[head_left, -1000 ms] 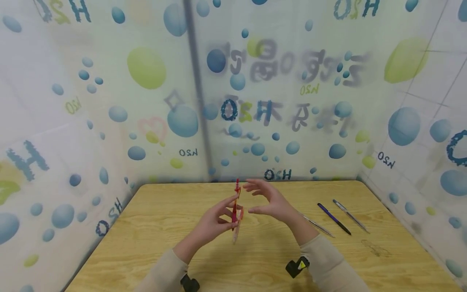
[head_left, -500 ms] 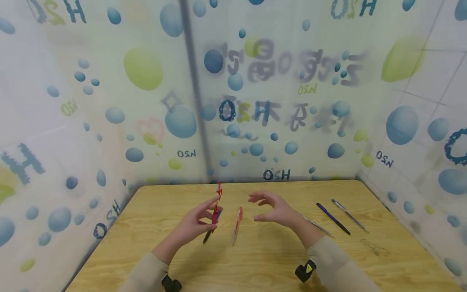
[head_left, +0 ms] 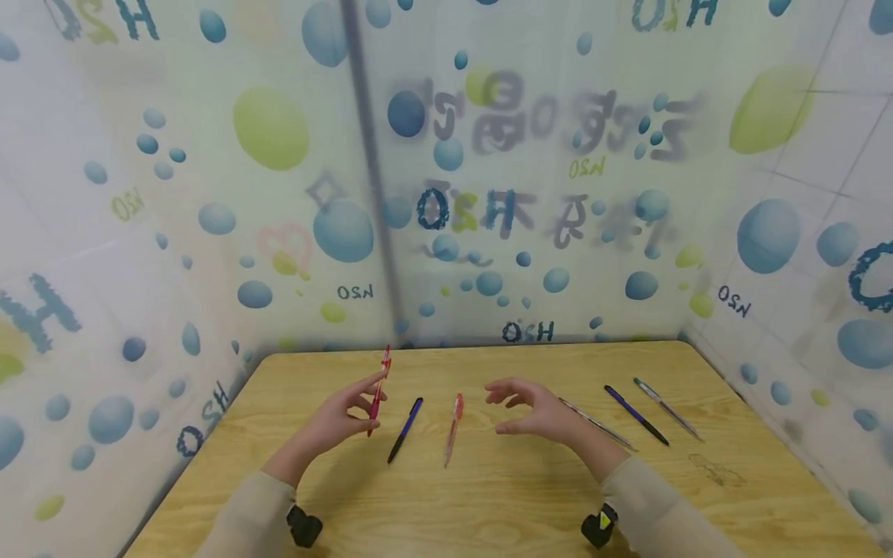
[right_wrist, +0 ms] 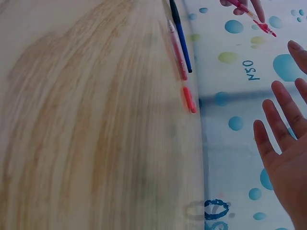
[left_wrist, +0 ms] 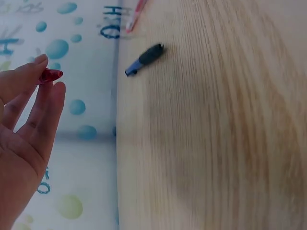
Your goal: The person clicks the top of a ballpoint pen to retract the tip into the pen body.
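My left hand (head_left: 336, 418) pinches a red pen (head_left: 379, 391) between thumb and fingers, holding it nearly upright above the table's left half. In the left wrist view only the red end of that pen (left_wrist: 51, 75) pokes out past the fingertips. Just right of this hand lies a blue pen (head_left: 405, 431) with a dark grip, and beside it a clear pen with a pink-red cap (head_left: 454, 429). My right hand (head_left: 540, 411) hovers over the table right of the capped pen, fingers loosely bent, with nothing in it.
Past my right hand, a silver pen (head_left: 598, 425), a blue-and-black pen (head_left: 636, 415) and a clear pen with a blue end (head_left: 668, 408) lie slanted on the wooden table (head_left: 516, 496). Patterned curtains (head_left: 446, 155) enclose the table's back and sides.
My left hand has carried the red pen leftward, uncovering the blue pen and the capped pen on the table. My right hand has shifted slightly right and down.
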Demonstrator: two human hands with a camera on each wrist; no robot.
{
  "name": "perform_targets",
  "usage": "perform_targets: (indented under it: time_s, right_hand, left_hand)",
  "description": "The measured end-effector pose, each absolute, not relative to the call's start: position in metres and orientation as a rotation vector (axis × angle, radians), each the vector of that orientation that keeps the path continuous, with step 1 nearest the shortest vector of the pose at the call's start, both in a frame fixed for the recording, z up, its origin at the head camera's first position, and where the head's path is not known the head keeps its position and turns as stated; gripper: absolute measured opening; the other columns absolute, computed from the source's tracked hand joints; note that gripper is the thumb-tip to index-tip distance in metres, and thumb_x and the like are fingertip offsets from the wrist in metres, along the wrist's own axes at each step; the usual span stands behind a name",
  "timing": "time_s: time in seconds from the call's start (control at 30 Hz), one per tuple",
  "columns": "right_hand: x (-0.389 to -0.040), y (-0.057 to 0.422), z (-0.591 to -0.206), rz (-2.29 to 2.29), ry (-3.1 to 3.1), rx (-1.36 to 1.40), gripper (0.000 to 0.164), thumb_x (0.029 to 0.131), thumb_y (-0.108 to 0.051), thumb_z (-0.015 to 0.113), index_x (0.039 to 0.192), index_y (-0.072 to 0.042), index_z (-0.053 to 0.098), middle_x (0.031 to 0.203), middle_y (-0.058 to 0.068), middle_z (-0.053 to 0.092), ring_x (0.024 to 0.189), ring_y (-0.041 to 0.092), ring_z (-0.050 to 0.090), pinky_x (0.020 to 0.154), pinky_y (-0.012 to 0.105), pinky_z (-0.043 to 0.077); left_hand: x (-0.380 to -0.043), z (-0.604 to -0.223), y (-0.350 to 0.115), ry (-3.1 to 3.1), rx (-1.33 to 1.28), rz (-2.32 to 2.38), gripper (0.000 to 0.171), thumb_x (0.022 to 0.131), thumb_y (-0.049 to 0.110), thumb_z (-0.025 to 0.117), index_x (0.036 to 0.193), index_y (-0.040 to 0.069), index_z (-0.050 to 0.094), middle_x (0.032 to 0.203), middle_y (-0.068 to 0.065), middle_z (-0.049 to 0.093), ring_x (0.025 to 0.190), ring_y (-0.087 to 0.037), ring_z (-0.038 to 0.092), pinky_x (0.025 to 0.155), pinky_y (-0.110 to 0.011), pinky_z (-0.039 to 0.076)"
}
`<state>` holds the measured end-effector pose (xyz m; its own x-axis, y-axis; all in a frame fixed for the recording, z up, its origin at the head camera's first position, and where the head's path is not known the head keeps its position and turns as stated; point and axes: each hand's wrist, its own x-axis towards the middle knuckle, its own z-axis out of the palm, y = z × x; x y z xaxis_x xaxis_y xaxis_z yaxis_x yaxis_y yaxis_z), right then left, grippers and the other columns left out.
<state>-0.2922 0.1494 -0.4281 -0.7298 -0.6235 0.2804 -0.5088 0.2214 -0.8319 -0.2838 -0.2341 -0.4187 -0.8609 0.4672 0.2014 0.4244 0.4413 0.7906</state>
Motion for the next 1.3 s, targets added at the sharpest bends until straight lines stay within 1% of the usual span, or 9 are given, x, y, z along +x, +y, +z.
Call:
perform_targets:
  time_s: [0.1,0.23,0.33,0.43,0.63,0.8,1.03,1.13,1.3]
  right_hand:
    - [-0.29,0.15,-0.429,-1.513,2.374,-1.077,0.057,0.086,-0.008,0.075,0.137,-0.005,0.051,0.123,0.014,0.06,0.115,0.037,0.053,0.097,0.058,0.04]
    - [-0.289,0.154,-0.433,-1.495,2.368,-1.068,0.055,0.086,-0.015,0.077,0.135,-0.009,0.054,0.121,0.011,0.061,0.113,0.039,0.052,0.096,0.058,0.04]
    - [-0.288,0.159,-0.437,-1.484,2.356,-1.069,0.055,0.086,-0.019,0.077,0.135,-0.011,0.055,0.12,0.015,0.061,0.111,0.04,0.052,0.095,0.059,0.04]
    - [-0.286,0.162,-0.442,-1.478,2.352,-1.067,0.055,0.086,-0.021,0.077,0.135,-0.012,0.055,0.119,0.019,0.061,0.111,0.042,0.051,0.094,0.062,0.04]
    - [-0.285,0.163,-0.446,-1.461,2.364,-1.054,0.052,0.085,-0.011,0.077,0.133,-0.012,0.057,0.117,0.015,0.063,0.11,0.043,0.053,0.093,0.061,0.041]
    - [-0.285,0.161,-0.449,-1.443,2.351,-1.055,0.052,0.085,-0.009,0.076,0.133,-0.008,0.056,0.118,0.016,0.062,0.11,0.042,0.053,0.093,0.058,0.042]
    - [-0.285,0.157,-0.457,-1.43,2.347,-1.092,0.053,0.084,-0.006,0.077,0.131,0.003,0.054,0.115,0.011,0.064,0.108,0.039,0.055,0.091,0.052,0.046]
    - [-0.284,0.154,-0.461,-1.413,2.351,-1.083,0.053,0.083,-0.005,0.077,0.131,0.003,0.054,0.114,0.012,0.064,0.107,0.037,0.056,0.09,0.052,0.046]
    - [-0.283,0.149,-0.464,-1.397,2.342,-1.05,0.053,0.083,-0.001,0.075,0.132,0.003,0.054,0.114,0.017,0.063,0.107,0.04,0.055,0.09,0.056,0.045]
  left_hand:
    - [-0.286,-0.42,-0.241,2.685,0.806,1.368,0.078,0.084,-0.011,0.069,0.152,0.007,0.034,0.122,-0.021,0.056,0.089,-0.028,0.061,0.073,-0.032,0.056]
    - [-0.29,-0.423,-0.25,2.68,0.809,1.35,0.078,0.084,-0.01,0.07,0.151,0.01,0.036,0.121,-0.02,0.057,0.085,-0.024,0.06,0.072,-0.029,0.055]
    - [-0.292,-0.427,-0.256,2.666,0.811,1.318,0.077,0.084,-0.011,0.069,0.151,0.009,0.037,0.122,-0.021,0.058,0.086,-0.026,0.06,0.072,-0.029,0.055]
    - [-0.296,-0.433,-0.262,2.664,0.814,1.269,0.076,0.084,-0.013,0.068,0.151,0.008,0.036,0.123,-0.024,0.057,0.088,-0.029,0.061,0.072,-0.028,0.055]
    - [-0.303,-0.442,-0.276,2.613,0.772,1.246,0.076,0.086,-0.013,0.065,0.152,0.005,0.033,0.124,-0.029,0.054,0.095,-0.038,0.061,0.066,-0.032,0.056]
    - [-0.307,-0.448,-0.284,2.574,0.73,1.217,0.075,0.084,-0.013,0.065,0.151,0.001,0.032,0.123,-0.027,0.054,0.094,-0.031,0.063,0.066,-0.033,0.055]
    - [-0.316,-0.454,-0.295,2.493,0.692,1.147,0.079,0.08,-0.001,0.078,0.148,0.0,0.037,0.118,-0.019,0.055,0.089,-0.024,0.062,0.07,-0.033,0.054]
    - [-0.32,-0.455,-0.299,2.48,0.678,1.114,0.08,0.078,0.001,0.08,0.147,0.0,0.038,0.119,-0.019,0.056,0.091,-0.023,0.062,0.072,-0.034,0.054]
    - [-0.322,-0.454,-0.303,2.456,0.62,1.096,0.081,0.078,0.001,0.08,0.147,0.001,0.039,0.125,-0.022,0.052,0.093,-0.024,0.062,0.074,-0.037,0.054]
